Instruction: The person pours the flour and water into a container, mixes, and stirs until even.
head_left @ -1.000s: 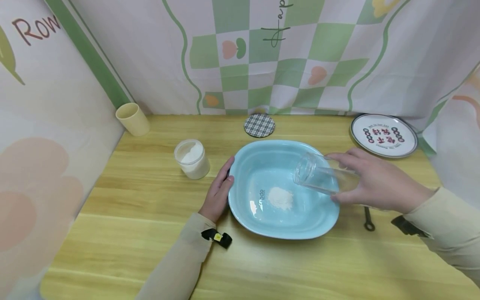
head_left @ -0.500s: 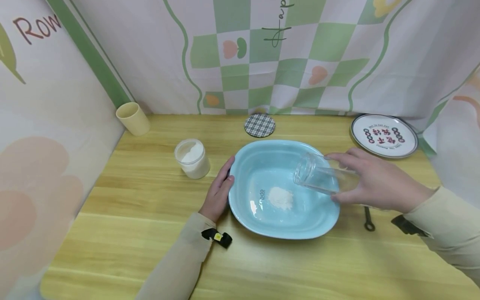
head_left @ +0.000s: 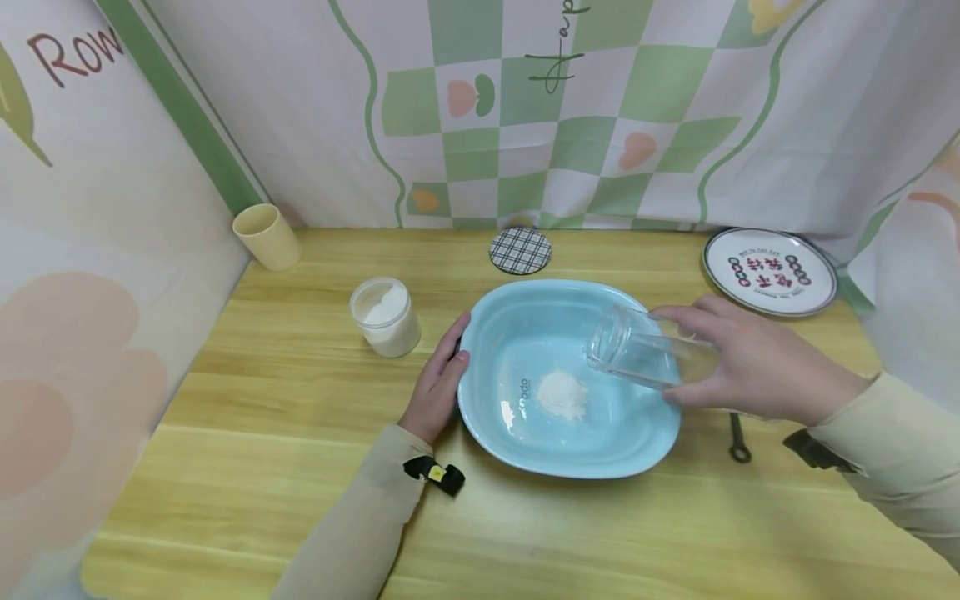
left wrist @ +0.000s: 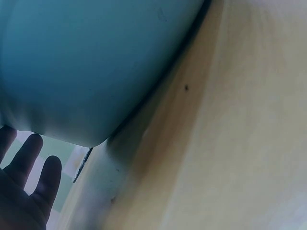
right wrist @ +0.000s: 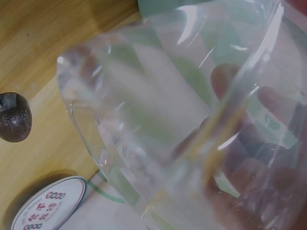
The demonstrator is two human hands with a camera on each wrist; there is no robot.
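A light blue basin stands on the wooden table, with a patch of white powder on its bottom. My left hand touches the basin's left side, its thumb at the rim. In the left wrist view its fingers look straight and spread beside the basin wall. My right hand grips a clear glass, tilted on its side with the mouth over the right part of the basin. Through the glass wall I see blurred fingers. I cannot tell whether liquid is in the glass.
Left of the basin stands an open clear jar of white powder. A yellow cup is at the back left, a plaid coaster behind the basin. A printed plate lies back right; a dark utensil handle shows under my right wrist.
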